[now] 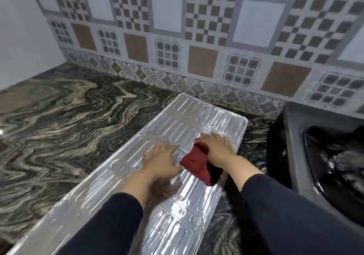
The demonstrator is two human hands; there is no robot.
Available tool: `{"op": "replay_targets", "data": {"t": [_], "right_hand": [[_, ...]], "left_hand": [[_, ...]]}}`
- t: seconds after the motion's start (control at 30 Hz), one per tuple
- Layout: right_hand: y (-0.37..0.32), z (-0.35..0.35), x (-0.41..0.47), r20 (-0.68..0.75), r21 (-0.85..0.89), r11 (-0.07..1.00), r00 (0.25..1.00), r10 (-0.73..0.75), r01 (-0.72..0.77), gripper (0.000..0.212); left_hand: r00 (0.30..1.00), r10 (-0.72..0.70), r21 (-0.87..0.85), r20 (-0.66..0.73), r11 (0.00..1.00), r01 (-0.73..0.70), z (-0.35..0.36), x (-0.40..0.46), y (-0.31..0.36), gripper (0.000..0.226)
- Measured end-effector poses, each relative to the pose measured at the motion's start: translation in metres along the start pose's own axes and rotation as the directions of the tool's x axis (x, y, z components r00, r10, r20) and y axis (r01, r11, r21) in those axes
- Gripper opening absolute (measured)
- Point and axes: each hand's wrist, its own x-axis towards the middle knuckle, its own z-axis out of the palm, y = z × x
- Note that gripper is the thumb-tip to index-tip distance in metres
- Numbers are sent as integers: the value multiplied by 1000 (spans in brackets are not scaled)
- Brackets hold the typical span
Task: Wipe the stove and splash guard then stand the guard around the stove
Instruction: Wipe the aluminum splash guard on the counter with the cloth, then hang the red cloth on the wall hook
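Left hand [162, 157] flat at centre frame, fingers spread wide and straight, palm pressed on the splash guard [126, 176], holding nothing. Right hand [215, 148] just right of it, fingers laid over a red cloth [196, 165] and pressing it down on the same sheet; fingertips reach past the cloth onto bare metal. Whether the thumb curls round the cloth: cannot tell. Both forearms in dark sleeves [295, 215], entering from the bottom edge.

Guard lying flat, a long shiny foil-like panel running diagonally from lower left to centre right, embossed with rows of rounded oblong ribs, corners rounded, surface creased and glaring. Cloth soft, folded, dark red with a black edge at its lower right, hanging partly over the guard's right rim.

Underneath, a polished stone counter [65, 116] with swirling grey, black and cream veins, filling the left and middle. At right edge, the stove [315, 156]: black glossy top, matte dark body, blurred. Across the top, a tiled wall [177, 28] of checkered, brown and white squares.
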Motion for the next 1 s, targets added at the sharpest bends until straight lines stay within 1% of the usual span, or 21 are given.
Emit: {"op": "replay_targets", "data": {"t": [0.03,0.1,0.2,0.23,0.27,0.33,0.4,0.47,0.53,0.57,0.6,0.63,0.67,0.73,0.8,0.87,0.9,0.97,1.0], "right_hand": [[1,1,3,18,-15,999,999,-40,40,67],[3,2,10,56,-96,993,996,-62,67,65],[9,-5,17,75,-209,974,994,-78,92,46],[10,-8,16,62,-236,966,993,-99,111,40],[12,-10,14,46,-255,958,991,-123,131,36],[15,-15,9,0,-238,960,988,-154,150,24],[21,-25,5,-68,-130,984,989,-134,125,7],[30,-43,1,-129,27,998,990,-54,58,5],[35,-64,-2,-191,135,990,981,-23,49,13],[36,-76,-5,-219,206,976,975,-28,74,7],[34,-89,-9,-248,292,950,968,-35,109,10],[33,-104,-14,-282,371,917,959,-35,143,22],[33,-120,-17,-321,422,892,947,-23,165,27],[33,-155,-23,-405,441,878,914,13,184,27],[29,-194,-25,-497,465,848,868,11,256,27],[22,-237,-26,-589,456,822,808,-8,340,29],[19,-257,-27,-633,427,826,774,-19,369,33],[16,-294,-27,-710,312,869,702,-55,384,38],[16,-310,-25,-737,239,898,671,-80,370,37]], "left_hand": [[995,43,-41,-85,998,-46,7,1,11,67],[973,70,-24,-219,997,-77,23,1,30,48],[946,61,88,-317,996,-35,41,4,45,38],[939,51,87,-339,996,-23,44,5,47,35],[931,39,48,-362,999,-23,45,6,49,29],[929,21,-100,-370,993,-62,45,9,51,19],[932,25,-221,-362,969,-112,38,9,53,27],[935,35,-301,-353,942,-149,25,10,56,42],[931,50,-342,-362,922,-183,6,15,61,49],[928,70,-345,-366,916,-205,-8,16,65,51],[920,93,-344,-381,909,-235,-22,18,71,54],[907,115,-343,-406,901,-267,-39,19,79,55],[891,129,-337,-436,894,-295,-57,18,88,54],[848,159,-330,-506,873,-360,-92,20,108,48],[793,209,-330,-572,827,-456,-127,20,131,43],[719,287,-284,-633,778,-561,-162,22,158,26],[671,327,-233,-666,763,-603,-179,23,173,22],[562,377,-126,-736,740,-661,-211,30,200,30],[510,390,-82,-767,729,-679,-227,34,212,35]]}}
